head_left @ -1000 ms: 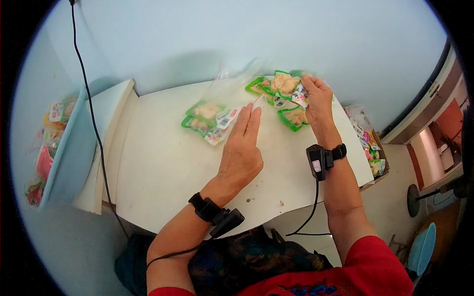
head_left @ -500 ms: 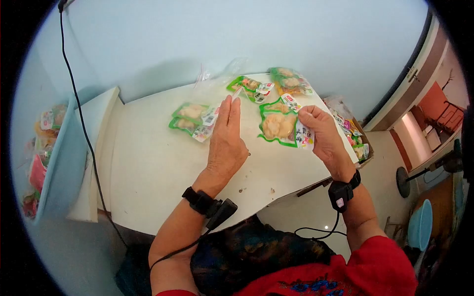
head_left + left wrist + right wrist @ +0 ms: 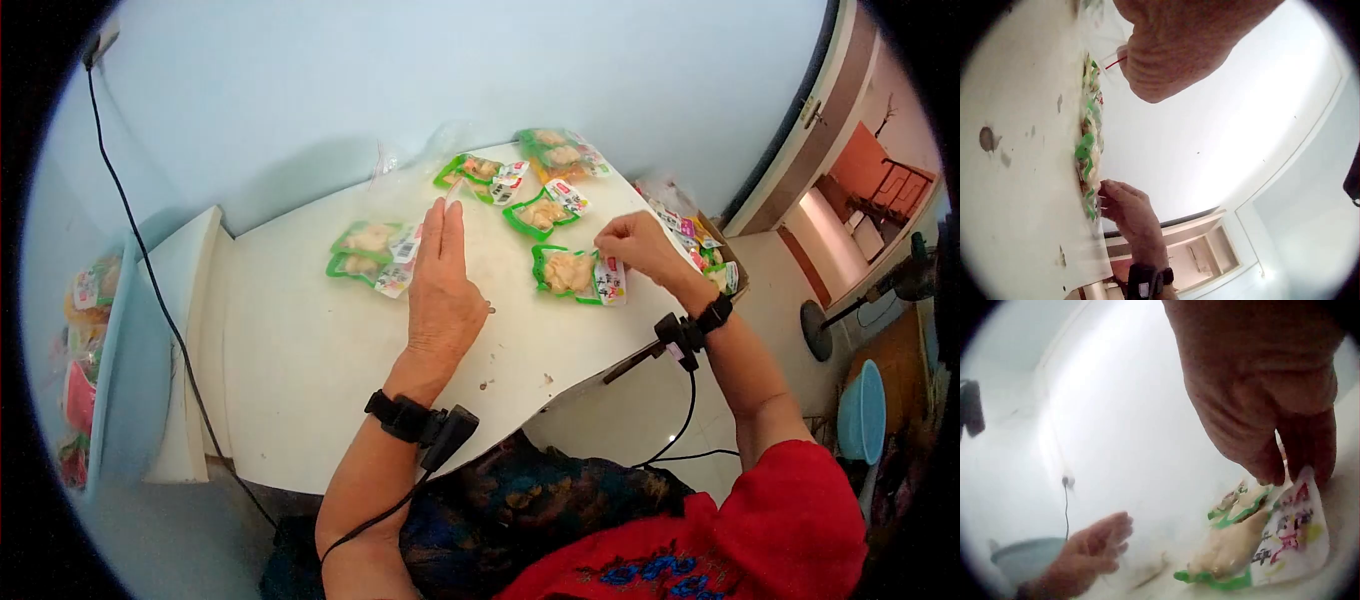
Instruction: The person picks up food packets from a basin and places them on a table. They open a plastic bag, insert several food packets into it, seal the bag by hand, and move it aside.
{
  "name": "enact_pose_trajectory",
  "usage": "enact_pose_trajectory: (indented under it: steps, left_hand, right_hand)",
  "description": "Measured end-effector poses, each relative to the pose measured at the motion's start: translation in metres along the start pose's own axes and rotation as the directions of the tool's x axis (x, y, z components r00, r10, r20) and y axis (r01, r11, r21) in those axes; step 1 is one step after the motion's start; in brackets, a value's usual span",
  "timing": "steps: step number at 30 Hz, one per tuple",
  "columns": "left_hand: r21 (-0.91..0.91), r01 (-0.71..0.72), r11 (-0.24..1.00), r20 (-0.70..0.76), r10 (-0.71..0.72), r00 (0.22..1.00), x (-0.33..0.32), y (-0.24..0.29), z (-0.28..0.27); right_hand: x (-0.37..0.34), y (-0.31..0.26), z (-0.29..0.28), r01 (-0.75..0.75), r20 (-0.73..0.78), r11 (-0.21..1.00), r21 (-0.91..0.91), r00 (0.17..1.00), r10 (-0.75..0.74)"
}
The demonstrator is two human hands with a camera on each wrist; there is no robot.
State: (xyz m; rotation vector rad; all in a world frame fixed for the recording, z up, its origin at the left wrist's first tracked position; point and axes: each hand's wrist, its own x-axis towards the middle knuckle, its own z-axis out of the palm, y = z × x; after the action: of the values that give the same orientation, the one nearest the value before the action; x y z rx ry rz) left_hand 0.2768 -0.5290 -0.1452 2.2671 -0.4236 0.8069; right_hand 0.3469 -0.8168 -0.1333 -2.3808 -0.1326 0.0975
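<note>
My left hand (image 3: 445,300) is raised with straight fingers, the fingertips at the mouth of a clear zip bag (image 3: 385,205). Two green-edged food packets (image 3: 365,245) lie at the bag's lower part. Left of my right hand (image 3: 640,245) lies a packet of pale food (image 3: 568,272); the right wrist view shows thumb and fingertips pinching the white printed end (image 3: 1291,534) of this packet. Behind it on the table are a second packet (image 3: 543,213) and a third (image 3: 480,172). In the left wrist view a red zip line (image 3: 1116,61) meets the left hand (image 3: 1172,50).
More packets (image 3: 560,150) sit at the table's back right corner. A blue tub (image 3: 125,330) with colourful packs stands at the left, beside a hanging black cable (image 3: 150,270). Right of the table (image 3: 320,400) is a cardboard box (image 3: 735,275) of packs.
My right hand has come from the back packets towards the table's right front, bringing a packet down onto the table; another packet now lies separately behind it. The left hand keeps its pose by the bag.
</note>
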Motion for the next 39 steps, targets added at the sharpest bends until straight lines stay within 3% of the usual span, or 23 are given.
enact_pose_trajectory:
  steps: [1, 2, 5, 8, 11, 14, 17, 20, 24, 30, 33, 34, 38, 39]
  left_hand:
    - [-0.005, 0.008, 1.000, 0.008, -0.007, 1.000, 0.000, 0.003, -0.002]
    - [-0.010, 0.015, 1.000, 0.018, -0.015, 1.000, 0.000, 0.005, -0.003]
    - [0.033, -0.027, 0.999, 0.005, 0.026, 1.000, 0.000, -0.002, 0.002]
    - [0.025, 0.002, 1.000, 0.028, -0.002, 1.000, -0.001, 0.002, 0.000]
    - [0.027, 0.011, 1.000, 0.035, -0.012, 0.999, -0.001, 0.001, 0.001]
    - [0.011, -0.029, 1.000, 0.017, 0.028, 0.999, -0.001, 0.001, 0.001]
    - [-0.007, -0.022, 1.000, 0.015, 0.022, 1.000, -0.001, 0.001, 0.001]
    - [-0.024, -0.004, 1.000, 0.014, 0.005, 1.000, -0.002, 0.001, 0.001]
    - [-0.023, -0.030, 0.999, 0.006, 0.030, 1.000, -0.002, 0.000, 0.002]
    - [-0.031, -0.042, 0.999, 0.022, 0.043, 0.999, -0.003, 0.004, 0.001]
    - [-0.016, -0.075, 0.997, 0.017, 0.075, 0.997, -0.003, 0.005, 0.001]
    - [-0.006, -0.080, 0.997, 0.021, 0.080, 0.997, -0.002, 0.006, 0.000]
    - [-0.007, -0.093, 0.996, 0.020, 0.093, 0.995, -0.003, 0.004, 0.001]
    - [-0.009, -0.093, 0.996, 0.023, 0.093, 0.995, -0.003, 0.006, 0.001]
  right_hand:
    - [0.006, -0.001, -0.004, 0.047, -0.035, 0.970, -0.239, 0.998, -0.057]
    - [0.017, 0.004, -0.004, 0.152, -0.070, 0.918, -0.367, 0.979, -0.190]
    - [0.041, -0.004, 0.001, 0.286, -0.184, 0.837, -0.466, 0.894, -0.408]
    - [0.065, -0.013, 0.009, 0.274, -0.165, 0.873, -0.402, 0.917, -0.364]
    - [0.082, -0.024, 0.009, 0.113, -0.007, 0.939, -0.326, 0.993, -0.122]
    - [0.087, -0.019, 0.014, 0.114, -0.066, 0.986, -0.120, 0.990, -0.123]
    - [0.082, -0.026, 0.009, 0.002, 0.067, 0.991, 0.133, 0.998, -0.011]
    - [0.073, -0.027, 0.002, -0.113, 0.123, 0.912, 0.395, 0.990, 0.069]
    - [0.052, -0.042, -0.008, -0.118, 0.130, 0.824, 0.555, 0.990, 0.054]
    - [-0.017, -0.078, 0.006, -0.171, 0.176, 0.501, 0.849, 0.984, 0.036]
    - [-0.033, -0.083, 0.023, -0.274, 0.297, 0.426, 0.862, 0.955, 0.014]
    - [-0.038, -0.092, 0.031, -0.250, 0.260, 0.399, 0.882, 0.965, 0.030]
    - [-0.036, -0.103, 0.044, -0.253, 0.314, 0.461, 0.850, 0.947, -0.061]
    - [-0.036, -0.107, 0.049, -0.273, 0.324, 0.411, 0.870, 0.944, -0.058]
